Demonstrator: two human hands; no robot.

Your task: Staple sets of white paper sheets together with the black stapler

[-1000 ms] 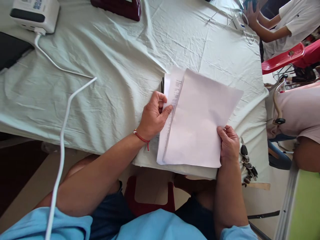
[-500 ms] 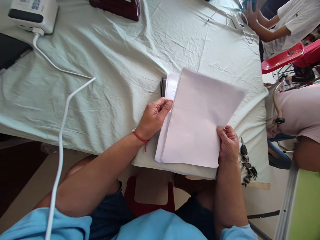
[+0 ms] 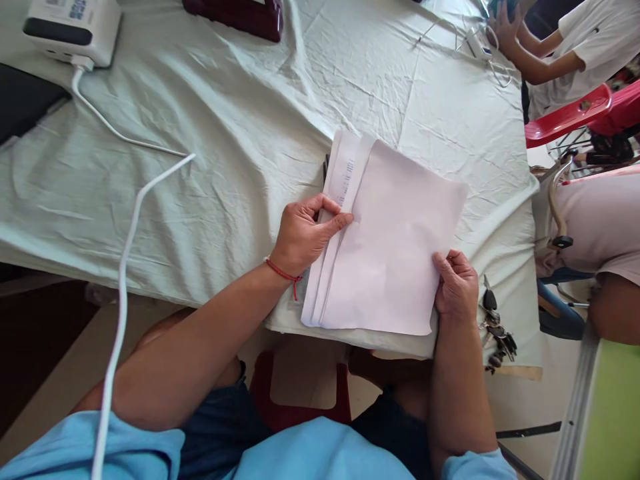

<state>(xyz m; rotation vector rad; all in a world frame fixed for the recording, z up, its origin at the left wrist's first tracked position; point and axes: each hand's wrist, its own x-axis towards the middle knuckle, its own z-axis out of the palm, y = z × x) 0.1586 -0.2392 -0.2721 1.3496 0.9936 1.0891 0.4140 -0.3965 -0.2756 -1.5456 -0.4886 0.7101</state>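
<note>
The left hand (image 3: pixel 303 237) pinches the left edges of a fanned stack of white papers (image 3: pixel 395 253); the right hand (image 3: pixel 455 287) grips its lower right corner above the green tablecloth (image 3: pixel 225 133).

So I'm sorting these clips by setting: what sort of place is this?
Probably a shared, makeshift workspace rather than a proper office: a table under a creased pale green cloth, a white device with its cable, red plastic chairs, and another person seated at the far corner while sheets of paper get sorted.

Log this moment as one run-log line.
left hand: pinching paper stack edge | right hand: gripping stack corner | keys: beside
</note>
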